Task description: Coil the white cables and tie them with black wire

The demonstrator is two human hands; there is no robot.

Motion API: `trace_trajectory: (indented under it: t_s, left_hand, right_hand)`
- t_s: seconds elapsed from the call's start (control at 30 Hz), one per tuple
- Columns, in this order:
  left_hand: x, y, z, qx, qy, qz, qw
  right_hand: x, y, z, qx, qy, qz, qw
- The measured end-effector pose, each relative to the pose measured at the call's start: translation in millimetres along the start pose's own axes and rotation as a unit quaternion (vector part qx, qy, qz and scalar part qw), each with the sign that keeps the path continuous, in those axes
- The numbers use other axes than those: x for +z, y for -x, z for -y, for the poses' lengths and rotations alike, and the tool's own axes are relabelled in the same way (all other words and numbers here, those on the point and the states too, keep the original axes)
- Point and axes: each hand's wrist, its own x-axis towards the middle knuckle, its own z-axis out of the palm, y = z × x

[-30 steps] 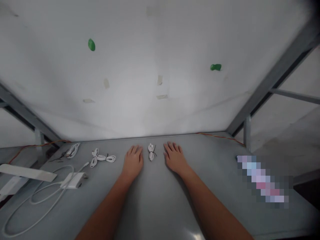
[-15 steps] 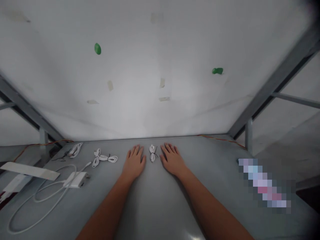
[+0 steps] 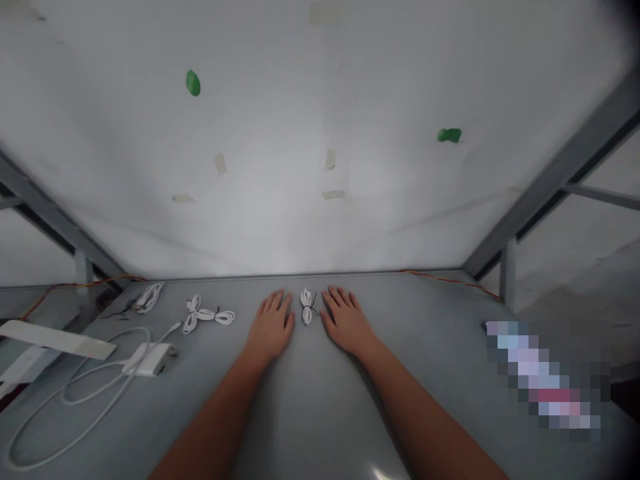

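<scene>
Between my two hands lies a coiled white cable [image 3: 307, 307], cinched at its middle with a thin black tie. To its left, my left hand [image 3: 271, 325] rests palm down on the grey tabletop [image 3: 320, 400], fingers stretched out. My right hand [image 3: 347, 321] lies flat on the other side of the coil, fingers also extended. Neither hand holds anything, and a small gap seems to separate each from the cable. Left of my left hand sit two more tied white cables, one upright coil [image 3: 192, 316] and one sideways coil [image 3: 220, 317], touching each other.
Farther left are another white cable [image 3: 151, 298], a white charger [image 3: 149, 359] with a long looping cord, and a pale flat strip [image 3: 57, 339]. A pixelated object [image 3: 540, 373] lies at right. Behind stands a white wall [image 3: 280, 227] between grey metal frames.
The view has shifted slightly, moving the surroundings a little within the picture. Both hands stay flat on the table on either side of the coiled cable.
</scene>
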Motion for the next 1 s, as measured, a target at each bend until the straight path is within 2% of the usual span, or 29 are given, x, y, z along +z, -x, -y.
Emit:
trace_trajectory:
  t_s: [0.6,0.73,0.83,0.93,1.0]
  left_hand:
    - [2.0,0,3,0.003,0.037,0.001,0.999]
    - [2.9,-1,2,0.0,0.085,-0.028,0.996]
    - [1.6,2,-7,0.042,0.156,-0.04,0.986]
    - [-2.7,7,-22,0.117,0.191,-0.011,0.975]
    - [-6.1,10,-32,0.132,0.183,0.005,0.974]
  right_hand:
    - [1,-1,-1,-0.002,-0.007,-0.01,1.0]
    - [1,-1,-2,-0.002,-0.006,-0.008,1.0]
    - [1,-1,-2,-0.002,-0.008,-0.008,1.0]
    - [2,-1,-2,0.0,-0.01,-0.008,1.0]
    - [2,-1,-2,0.001,-0.011,-0.009,1.0]
